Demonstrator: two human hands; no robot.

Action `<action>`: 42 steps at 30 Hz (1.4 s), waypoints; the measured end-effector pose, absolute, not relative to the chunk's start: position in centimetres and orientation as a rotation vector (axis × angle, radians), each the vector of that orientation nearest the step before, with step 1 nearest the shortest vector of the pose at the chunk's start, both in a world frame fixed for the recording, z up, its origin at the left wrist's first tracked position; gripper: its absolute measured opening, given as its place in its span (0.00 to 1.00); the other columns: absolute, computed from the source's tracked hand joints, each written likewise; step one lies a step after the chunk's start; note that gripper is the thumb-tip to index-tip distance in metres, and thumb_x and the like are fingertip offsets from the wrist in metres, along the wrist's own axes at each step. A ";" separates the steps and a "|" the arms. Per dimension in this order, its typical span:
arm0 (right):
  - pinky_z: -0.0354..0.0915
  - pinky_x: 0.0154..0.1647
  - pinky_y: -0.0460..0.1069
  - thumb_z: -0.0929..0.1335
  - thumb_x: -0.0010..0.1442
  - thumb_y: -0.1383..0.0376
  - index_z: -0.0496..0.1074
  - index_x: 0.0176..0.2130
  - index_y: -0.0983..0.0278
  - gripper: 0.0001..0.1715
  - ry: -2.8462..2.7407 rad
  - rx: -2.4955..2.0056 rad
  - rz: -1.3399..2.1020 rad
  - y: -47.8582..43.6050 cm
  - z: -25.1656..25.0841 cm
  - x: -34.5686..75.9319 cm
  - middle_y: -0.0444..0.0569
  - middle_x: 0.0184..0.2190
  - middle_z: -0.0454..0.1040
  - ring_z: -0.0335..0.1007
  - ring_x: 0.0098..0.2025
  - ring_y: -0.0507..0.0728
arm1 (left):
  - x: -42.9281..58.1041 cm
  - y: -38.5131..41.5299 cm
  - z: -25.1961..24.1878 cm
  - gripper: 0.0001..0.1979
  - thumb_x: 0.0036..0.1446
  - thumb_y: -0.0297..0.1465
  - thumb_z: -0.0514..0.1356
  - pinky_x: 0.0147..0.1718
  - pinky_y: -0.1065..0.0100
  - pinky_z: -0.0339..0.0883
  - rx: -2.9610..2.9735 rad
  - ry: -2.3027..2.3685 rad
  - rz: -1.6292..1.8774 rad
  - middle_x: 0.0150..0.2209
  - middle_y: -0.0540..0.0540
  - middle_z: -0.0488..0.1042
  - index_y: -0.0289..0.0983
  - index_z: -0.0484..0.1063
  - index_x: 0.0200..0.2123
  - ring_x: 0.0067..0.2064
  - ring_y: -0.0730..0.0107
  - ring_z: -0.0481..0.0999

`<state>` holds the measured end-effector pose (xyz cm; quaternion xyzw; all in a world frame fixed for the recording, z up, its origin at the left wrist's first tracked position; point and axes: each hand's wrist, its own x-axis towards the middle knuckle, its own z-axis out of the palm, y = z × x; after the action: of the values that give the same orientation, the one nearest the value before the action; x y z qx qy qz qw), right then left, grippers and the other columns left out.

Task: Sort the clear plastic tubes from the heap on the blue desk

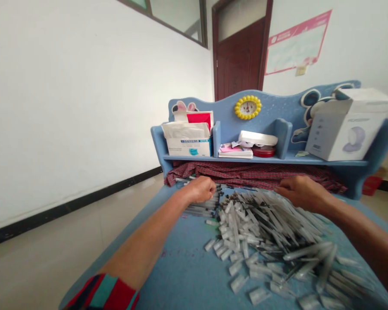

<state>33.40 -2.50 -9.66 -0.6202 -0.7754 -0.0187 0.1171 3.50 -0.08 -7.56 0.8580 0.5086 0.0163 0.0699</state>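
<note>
Because a heap of slim clear sticks lies crossed on the blue tabletop, between and closer in than the left hand and the right hand, I judge it best to free each stick gently, keeping the tidy row by the left hand aligned and the short clear caps (scattered nearer my viewpoint) undisturbed. From my distant seat, I see the left fingers curled almost into a fist over that row; the right ones bend loosely by the heap's far edge. Whether either grips anything, I can't make out.
</note>
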 end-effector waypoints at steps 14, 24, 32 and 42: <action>0.50 0.25 0.46 0.59 0.59 0.57 0.71 0.25 0.62 0.20 -2.331 -1.490 -0.035 -6.6 -8.9 28.7 0.48 0.22 0.74 0.67 0.24 0.52 | 2.0 -0.6 -8.4 0.05 0.38 0.22 0.58 0.21 0.73 0.51 2.731 1.633 -0.133 0.19 0.51 0.67 0.37 0.67 0.17 0.25 0.70 0.67; 0.50 0.21 0.44 0.57 0.60 0.56 0.63 0.21 0.64 0.22 -2.182 -1.285 0.231 -7.7 -9.6 26.9 0.44 0.17 0.66 0.60 0.21 0.50 | 6.2 -4.6 -6.7 0.04 0.49 0.24 0.53 0.28 0.74 0.56 2.927 0.969 0.297 0.27 0.50 0.69 0.37 0.66 0.28 0.30 0.71 0.68; 0.49 0.14 0.42 0.57 0.60 0.54 0.59 0.22 0.63 0.21 -1.995 -1.319 0.648 -7.7 -10.0 27.4 0.40 0.11 0.65 0.55 0.12 0.47 | 7.1 -5.1 -7.4 0.06 0.56 0.26 0.52 0.36 0.73 0.59 2.933 0.830 0.487 0.32 0.46 0.71 0.35 0.68 0.35 0.35 0.69 0.69; 0.56 0.16 0.44 0.66 0.51 0.51 0.63 0.28 0.63 0.19 -1.776 -1.109 1.025 -7.6 -10.1 28.3 0.43 0.17 0.70 0.62 0.15 0.49 | 7.5 -5.2 -7.5 0.09 0.58 0.27 0.52 0.35 0.75 0.59 2.753 0.755 0.592 0.33 0.47 0.72 0.33 0.70 0.37 0.36 0.71 0.70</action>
<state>28.32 -7.60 -10.11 -0.4372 -0.7002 0.4040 0.3941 7.45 -5.25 -7.51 0.9383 0.2574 0.2016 0.1126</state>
